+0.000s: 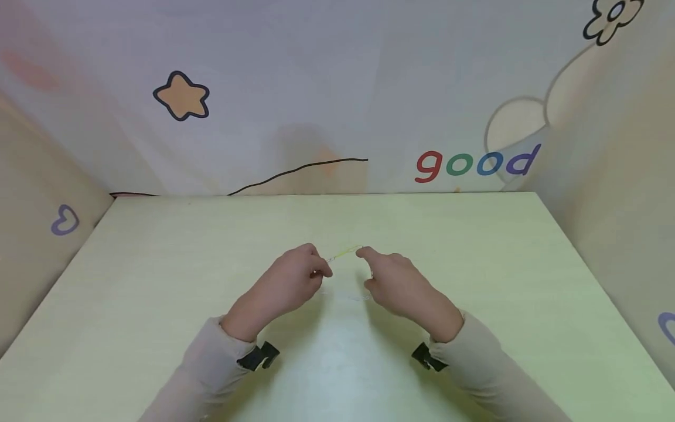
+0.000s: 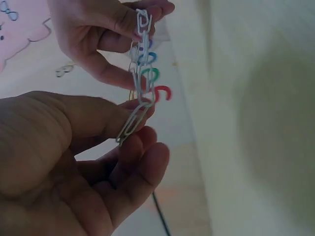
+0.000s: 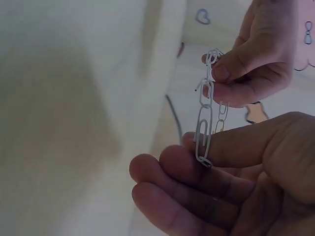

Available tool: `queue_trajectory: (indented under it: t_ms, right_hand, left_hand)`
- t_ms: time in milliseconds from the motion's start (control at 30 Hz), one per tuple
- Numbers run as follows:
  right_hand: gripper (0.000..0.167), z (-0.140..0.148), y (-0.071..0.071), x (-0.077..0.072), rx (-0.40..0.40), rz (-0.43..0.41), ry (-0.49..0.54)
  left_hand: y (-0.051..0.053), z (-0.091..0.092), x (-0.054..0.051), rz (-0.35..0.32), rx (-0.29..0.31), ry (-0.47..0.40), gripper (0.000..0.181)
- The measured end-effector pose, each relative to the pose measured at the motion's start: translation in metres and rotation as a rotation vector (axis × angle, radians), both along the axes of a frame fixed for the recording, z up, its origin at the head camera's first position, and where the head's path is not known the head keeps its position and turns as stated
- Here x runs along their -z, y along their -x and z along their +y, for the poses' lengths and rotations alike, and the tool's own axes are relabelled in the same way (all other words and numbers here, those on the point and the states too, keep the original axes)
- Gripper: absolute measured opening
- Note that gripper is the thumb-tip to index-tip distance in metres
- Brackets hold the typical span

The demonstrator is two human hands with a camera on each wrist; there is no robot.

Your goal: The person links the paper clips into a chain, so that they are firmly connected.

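A chain of linked paper clips (image 2: 143, 64) stretches between my two hands above the table. In the right wrist view the silvery clips (image 3: 203, 118) are near, with a second strand behind them. The head view shows a thin yellow stretch (image 1: 345, 252) of it. My left hand (image 1: 290, 278) pinches one end between thumb and fingers. On the other side my right hand (image 1: 403, 287) pinches the chain too, its other fingers loosely bent in the right wrist view. Parts of the chain are hidden behind the fingers.
The pale table (image 1: 337, 363) lies beneath both hands. Faint pale marks (image 1: 361, 298) show on it below the chain; I cannot tell what they are. Behind rises a printed backdrop (image 1: 337, 88) with a star and the word "good".
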State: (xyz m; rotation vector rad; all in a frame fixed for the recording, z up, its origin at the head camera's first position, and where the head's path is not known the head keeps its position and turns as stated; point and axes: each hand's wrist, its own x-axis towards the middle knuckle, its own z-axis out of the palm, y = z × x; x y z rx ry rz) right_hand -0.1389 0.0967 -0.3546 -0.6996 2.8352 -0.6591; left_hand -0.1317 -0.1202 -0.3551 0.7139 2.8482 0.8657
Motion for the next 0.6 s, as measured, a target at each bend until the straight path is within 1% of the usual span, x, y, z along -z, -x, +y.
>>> queue_trajectory:
  t_ms: [67, 133, 200, 267, 433, 500, 600]
  right_hand:
    - [0.049, -0.002, 0.005, 0.009, -0.004, -0.063, -0.011]
    - [0.048, -0.004, 0.009, 0.017, -0.008, -0.084, -0.029]
    - [0.047, -0.006, 0.011, 0.023, -0.015, -0.103, -0.045]
    - [0.044, -0.007, 0.014, 0.026, -0.03, -0.105, -0.062]
    - [0.04, -0.005, 0.017, 0.031, -0.054, -0.16, -0.087]
    - [0.041, -0.002, 0.018, 0.032, -0.058, -0.179, -0.078]
    - [0.041, 0.003, 0.019, 0.034, -0.072, -0.186, -0.066]
  left_hand:
    - [0.006, 0.0, 0.009, -0.025, 0.014, 0.057, 0.025]
    - [0.009, -0.001, 0.016, -0.049, 0.016, 0.082, 0.025]
    - [0.011, -0.002, 0.022, -0.068, 0.021, 0.093, 0.026]
    - [0.012, -0.003, 0.026, -0.104, 0.031, 0.091, 0.024]
    - [0.014, -0.005, 0.033, -0.174, 0.078, 0.095, 0.019]
    - [0.014, -0.006, 0.036, -0.186, 0.081, 0.1, 0.019]
    - [0.014, -0.006, 0.039, -0.197, 0.072, 0.097, 0.018]
